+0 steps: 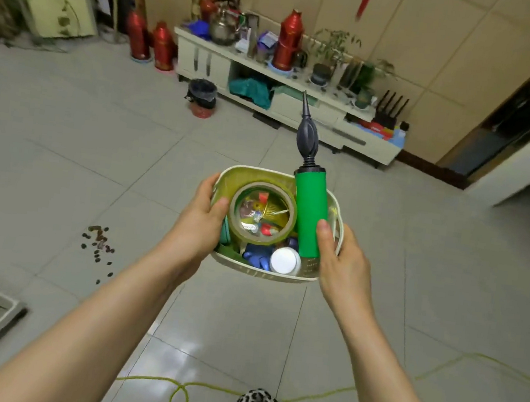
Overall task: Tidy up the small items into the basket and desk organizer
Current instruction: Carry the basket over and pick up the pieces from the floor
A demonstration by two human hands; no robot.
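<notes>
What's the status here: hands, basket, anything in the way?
Left hand and right hand grip the basket by its sides, above the floor. Tape roll and green pump inside, pump sticking out. Nothing blocking.

1 basket (248,270); 1 tape roll (263,214); 1 green pump (309,213); 3 red flasks (288,41)

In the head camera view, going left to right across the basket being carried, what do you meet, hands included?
Left hand gripping the basket rim → tape roll → green pump → right hand gripping the opposite rim.
</notes>
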